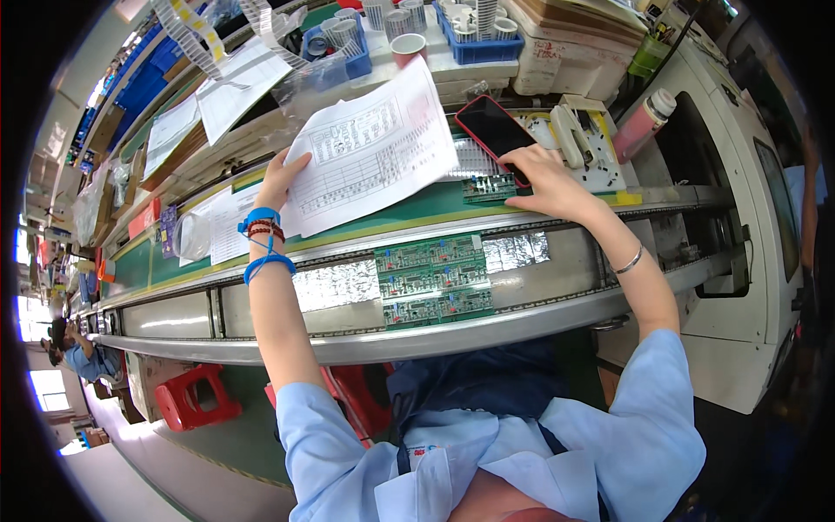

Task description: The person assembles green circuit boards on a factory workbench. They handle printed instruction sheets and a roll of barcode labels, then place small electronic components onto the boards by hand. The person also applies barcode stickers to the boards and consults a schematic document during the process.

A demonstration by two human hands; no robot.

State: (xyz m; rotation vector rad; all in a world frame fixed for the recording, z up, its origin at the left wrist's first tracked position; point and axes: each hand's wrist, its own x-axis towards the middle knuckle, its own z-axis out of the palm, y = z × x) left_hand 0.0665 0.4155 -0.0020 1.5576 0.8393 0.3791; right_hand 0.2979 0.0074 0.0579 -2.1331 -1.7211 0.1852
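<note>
Paper sheet [374, 148]: thin, curved | phone [494, 126]: glossy, rectangular | circuit panel [433, 280]: component-studded

I can't make out any wording from here: the printed sheet [374, 148] has small print and a ruled grid [348, 184], the shirt [496, 435] a blurred emblem [427, 451].

Left hand [280, 181] pinched | right hand [551, 181] palm down | both forearms [278, 322] extended forward

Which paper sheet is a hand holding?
The large printed sheet with a grid on it: the left hand pinches its left edge, thumb in front. The other sheets, farther left, have no hand on them.
</note>
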